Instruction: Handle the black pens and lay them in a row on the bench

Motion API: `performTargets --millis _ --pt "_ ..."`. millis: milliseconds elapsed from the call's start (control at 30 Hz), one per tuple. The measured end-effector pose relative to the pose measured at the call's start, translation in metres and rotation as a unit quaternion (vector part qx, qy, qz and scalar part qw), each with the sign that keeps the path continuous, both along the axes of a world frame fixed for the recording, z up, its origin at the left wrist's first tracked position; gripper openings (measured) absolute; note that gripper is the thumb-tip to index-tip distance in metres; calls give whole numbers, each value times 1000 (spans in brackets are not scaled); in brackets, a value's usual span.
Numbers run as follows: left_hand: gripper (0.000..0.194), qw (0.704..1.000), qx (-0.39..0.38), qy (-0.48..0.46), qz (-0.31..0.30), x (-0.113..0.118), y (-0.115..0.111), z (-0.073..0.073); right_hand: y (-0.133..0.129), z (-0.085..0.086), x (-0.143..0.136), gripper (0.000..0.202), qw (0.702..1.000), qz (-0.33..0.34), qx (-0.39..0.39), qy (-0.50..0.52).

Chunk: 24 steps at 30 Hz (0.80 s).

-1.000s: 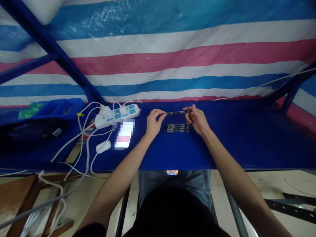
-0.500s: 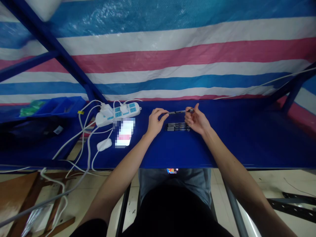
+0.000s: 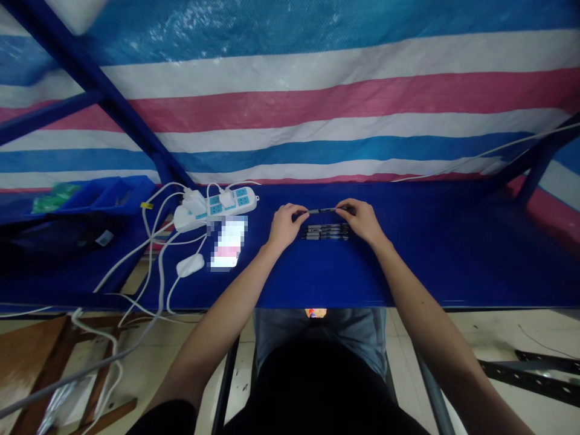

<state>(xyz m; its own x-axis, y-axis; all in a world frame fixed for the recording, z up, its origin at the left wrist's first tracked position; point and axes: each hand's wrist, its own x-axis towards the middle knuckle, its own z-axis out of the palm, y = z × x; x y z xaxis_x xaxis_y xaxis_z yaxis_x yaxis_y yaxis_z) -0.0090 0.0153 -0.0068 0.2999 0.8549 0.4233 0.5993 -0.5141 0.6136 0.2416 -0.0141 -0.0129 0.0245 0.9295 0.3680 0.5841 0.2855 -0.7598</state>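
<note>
A grey and black pen [image 3: 322, 210] lies level between my two hands, just beyond a row of pens. Its left end is pinched between the thumb and fingers of my left hand [image 3: 285, 225]. The fingers of my right hand [image 3: 361, 219] close on its right end. Nearer to me, several similar pens [image 3: 325, 232] lie side by side on the blue tabletop [image 3: 326, 272], pointing left to right. My fingers partly cover both tips of the held pen.
Left of my hands are a white power strip [image 3: 231, 208] with plugs and cords, a lit, pixelated phone [image 3: 229, 244] and a white adapter [image 3: 190, 265]. Blue bins [image 3: 113, 194] stand farther left. A striped tarp [image 3: 290, 109] hangs behind the table.
My right hand has turned over from a palm-up, thumb-raised pose and now pinches the pen's right end from above. My left hand has kept its hold, almost in place.
</note>
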Motion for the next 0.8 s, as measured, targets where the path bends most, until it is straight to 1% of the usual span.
performTargets --millis 100,167,233,300,367,433,500,600,800 --pt "11 998 -4 65 12 0 1 -3 2 -10 3 16 993 -12 10 -117" --pt "16 996 -8 84 13 0 0 -3 3 -11 4 16 990 -24 13 -138" --pt "21 997 -2 80 3 0 -2 -1 1 -7 4 18 991 -21 22 -127" --pt "24 998 13 63 -21 0 -5 2 -2 0 4 18 994 11 33 -108" --pt "22 997 24 50 -54 0 -7 5 -6 8 4 21 992 63 38 -99" --pt "20 995 27 49 -81 0 -8 7 -11 15 4 24 987 114 24 -112" --pt "20 994 23 55 -97 1 -9 8 -15 19 3 25 980 149 -5 -135" --pt "22 992 16 60 -106 1 -10 9 -19 20 2 25 970 169 -40 -170" --pt "16 992 24 54 -115 0 -11 10 -23 24 -6 20 953 203 -41 -222"
